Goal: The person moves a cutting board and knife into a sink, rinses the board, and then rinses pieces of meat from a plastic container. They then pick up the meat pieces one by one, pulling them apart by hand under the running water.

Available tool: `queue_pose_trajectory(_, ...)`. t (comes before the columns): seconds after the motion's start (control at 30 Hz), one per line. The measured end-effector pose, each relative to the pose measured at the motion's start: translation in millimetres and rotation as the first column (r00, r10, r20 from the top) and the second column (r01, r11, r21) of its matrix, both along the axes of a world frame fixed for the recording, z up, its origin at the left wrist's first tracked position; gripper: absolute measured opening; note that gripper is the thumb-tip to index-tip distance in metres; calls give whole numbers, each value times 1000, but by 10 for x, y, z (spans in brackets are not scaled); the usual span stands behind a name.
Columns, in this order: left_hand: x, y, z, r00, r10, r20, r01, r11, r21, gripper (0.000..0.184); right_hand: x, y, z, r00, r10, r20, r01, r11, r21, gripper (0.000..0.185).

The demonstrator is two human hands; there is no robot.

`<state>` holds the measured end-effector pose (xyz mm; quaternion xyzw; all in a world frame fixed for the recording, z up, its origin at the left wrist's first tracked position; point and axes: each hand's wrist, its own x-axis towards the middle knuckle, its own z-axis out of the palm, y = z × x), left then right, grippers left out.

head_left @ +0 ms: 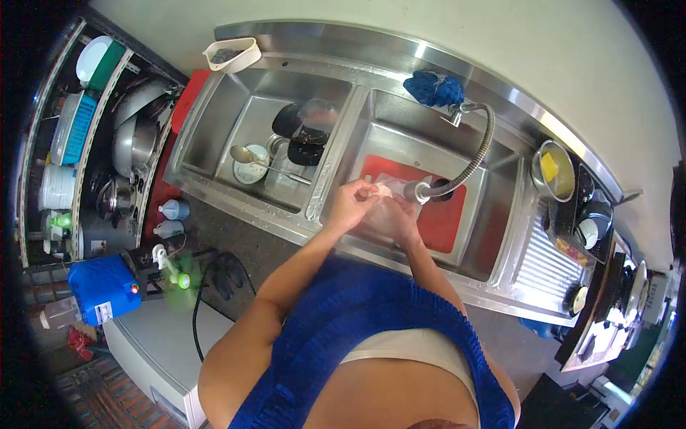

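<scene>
Both my hands are over the right sink basin (493, 214), above a red cutting board (441, 232) lying in it. My left hand (352, 205) pinches the edge of a thin, translucent plastic bag (377, 217), its fingertips close to my right hand. My right hand (401, 220) is closed on the same bag from the other side. A small pale patch shows at the fingertips; what it is I cannot make out. Just beyond the right hand hangs the spray head (417, 191) of the flexible tap hose (480, 154).
The left basin (214, 139) holds a white bowl (250, 171), a ladle (275, 169) and dark pans (306, 152). A blue cloth (434, 89) hangs behind the tap. A metal bowl (552, 171) stands on the right. Shelves of dishes (58, 187) line the left.
</scene>
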<state>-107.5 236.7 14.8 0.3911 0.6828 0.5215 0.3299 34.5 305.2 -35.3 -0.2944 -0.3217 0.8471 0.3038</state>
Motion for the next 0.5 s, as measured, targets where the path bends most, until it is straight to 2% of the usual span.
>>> queue_pose_trajectory(0.07, 13, 7, -46, 1000, 8, -5, -8, 999, 35, 13, -2, -5, 122, 996, 36, 85, -37, 999, 6, 30)
queue_pose_trajectory(0.13, -2, 8, -75, 1000, 17, -10, -16, 997, 72, 12, -6, -13, 149, 996, 30, 86, -32, 999, 19, 31)
queue_pose_trajectory(0.2, -42, -5, -102, 989, -18, -145, 25, 999, 47, 9, -8, -27, 158, 996, 24, 88, -27, 999, 29, 32)
queue_pose_trajectory(0.3, -74, 15, -169, 991, 23, -130, -12, 997, 81, 5, -21, -39, 112, 996, 15, 86, -20, 998, 66, 32)
queue_pose_trajectory(0.43, -163, 54, -155, 987, 41, -157, -33, 998, 54, 2, -45, -71, 82, 988, -15, 151, 1, 996, 94, 31)
queue_pose_trajectory(0.5, -167, 40, -23, 966, 0, -257, 1, 1000, 3, 3, -50, -64, 65, 985, -11, 170, -3, 997, 82, 31)
